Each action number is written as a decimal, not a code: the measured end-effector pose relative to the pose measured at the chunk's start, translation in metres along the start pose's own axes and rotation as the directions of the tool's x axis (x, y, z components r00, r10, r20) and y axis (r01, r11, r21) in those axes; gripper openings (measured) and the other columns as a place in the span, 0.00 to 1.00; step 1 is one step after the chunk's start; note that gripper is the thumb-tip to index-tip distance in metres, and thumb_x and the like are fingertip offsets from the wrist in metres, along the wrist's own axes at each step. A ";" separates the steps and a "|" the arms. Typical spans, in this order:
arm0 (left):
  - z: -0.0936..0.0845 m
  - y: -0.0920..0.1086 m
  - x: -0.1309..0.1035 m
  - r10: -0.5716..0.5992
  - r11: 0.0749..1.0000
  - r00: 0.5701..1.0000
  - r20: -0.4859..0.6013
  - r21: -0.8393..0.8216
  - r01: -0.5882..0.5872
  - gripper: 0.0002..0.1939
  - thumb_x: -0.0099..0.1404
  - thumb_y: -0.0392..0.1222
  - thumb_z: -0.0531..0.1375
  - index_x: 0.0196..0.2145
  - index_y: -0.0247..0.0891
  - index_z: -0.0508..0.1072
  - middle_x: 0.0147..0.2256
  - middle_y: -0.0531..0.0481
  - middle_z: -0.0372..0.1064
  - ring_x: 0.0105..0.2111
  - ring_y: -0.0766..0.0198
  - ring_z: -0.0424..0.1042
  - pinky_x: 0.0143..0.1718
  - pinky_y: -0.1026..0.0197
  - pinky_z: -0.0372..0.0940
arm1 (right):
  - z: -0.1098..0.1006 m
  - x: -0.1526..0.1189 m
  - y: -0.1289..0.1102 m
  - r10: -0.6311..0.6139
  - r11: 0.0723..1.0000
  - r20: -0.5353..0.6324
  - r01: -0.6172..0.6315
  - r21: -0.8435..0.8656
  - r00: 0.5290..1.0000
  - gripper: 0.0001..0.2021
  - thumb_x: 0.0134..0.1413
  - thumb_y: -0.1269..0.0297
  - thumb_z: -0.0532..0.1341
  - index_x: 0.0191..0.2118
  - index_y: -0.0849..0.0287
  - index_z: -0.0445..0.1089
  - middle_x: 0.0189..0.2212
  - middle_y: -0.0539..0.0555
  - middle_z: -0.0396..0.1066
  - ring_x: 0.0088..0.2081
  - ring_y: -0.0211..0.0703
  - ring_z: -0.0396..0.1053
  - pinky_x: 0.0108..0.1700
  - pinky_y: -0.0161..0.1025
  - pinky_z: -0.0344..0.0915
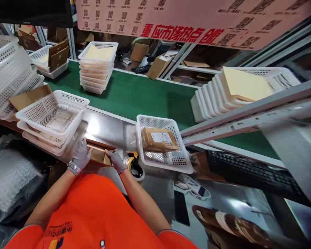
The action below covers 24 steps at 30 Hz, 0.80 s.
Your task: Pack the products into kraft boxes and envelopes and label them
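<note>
A small open cardboard box (100, 154) stands on the metal bench, close to my body. My left hand (81, 154), gloved and with a watch at the wrist, grips its left side. The gloved right hand (115, 161) holds the box's right edge with thumb and fingers. Just right of that hand is a yellow and black tape dispenser (134, 164). Further right, a white basket (166, 160) holds a closed brown box (159, 139) with a white label.
Stacked white baskets (53, 116) stand at the left. Behind the bench runs a green conveyor (140, 93) bearing more basket stacks. A metal beam (248, 112) crosses the right side above a black keyboard (254, 173). A black phone (181, 207) lies front right.
</note>
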State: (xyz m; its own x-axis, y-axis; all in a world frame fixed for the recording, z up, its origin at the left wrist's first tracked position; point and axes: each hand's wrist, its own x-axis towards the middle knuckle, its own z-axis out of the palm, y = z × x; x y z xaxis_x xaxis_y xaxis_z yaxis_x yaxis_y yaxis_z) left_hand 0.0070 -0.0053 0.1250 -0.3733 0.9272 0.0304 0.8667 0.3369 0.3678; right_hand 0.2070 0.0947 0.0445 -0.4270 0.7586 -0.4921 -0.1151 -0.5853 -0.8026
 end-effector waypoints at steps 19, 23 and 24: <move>0.046 -0.034 0.017 -0.144 0.929 0.968 0.205 -0.310 0.204 0.32 0.52 0.56 0.84 0.46 0.38 0.80 0.55 0.38 0.72 0.55 0.44 0.73 0.60 0.44 0.70 | -0.030 0.012 -0.009 0.219 0.972 0.133 -0.204 -0.113 0.967 0.31 0.42 0.35 0.79 0.43 0.55 0.81 0.35 0.59 0.87 0.45 0.63 0.86 0.44 0.51 0.83; 0.068 -0.038 0.013 -0.296 0.743 0.942 0.160 -0.581 0.332 0.56 0.41 0.46 0.87 0.65 0.40 0.69 0.64 0.38 0.67 0.64 0.42 0.70 0.68 0.42 0.66 | -0.026 0.007 -0.009 0.201 0.979 0.095 -0.204 0.026 0.975 0.30 0.48 0.31 0.71 0.43 0.53 0.80 0.38 0.59 0.86 0.49 0.63 0.85 0.48 0.53 0.83; 0.072 -0.039 0.011 -0.306 0.681 0.934 0.182 -0.644 0.349 0.60 0.41 0.46 0.87 0.68 0.40 0.66 0.66 0.37 0.66 0.65 0.42 0.70 0.69 0.42 0.66 | -0.026 0.004 -0.006 0.165 0.985 0.056 -0.167 0.038 0.985 0.29 0.45 0.35 0.73 0.44 0.53 0.79 0.39 0.58 0.86 0.50 0.63 0.85 0.49 0.53 0.83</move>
State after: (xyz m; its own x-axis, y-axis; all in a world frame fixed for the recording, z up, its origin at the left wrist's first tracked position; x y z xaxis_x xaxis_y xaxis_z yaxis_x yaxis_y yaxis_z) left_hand -0.0068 0.0036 0.0444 -0.5537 0.7931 -0.2537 0.2468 0.4473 0.8597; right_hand 0.2290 0.1086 0.0384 -0.4893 0.6347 -0.5981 -0.0758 -0.7142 -0.6958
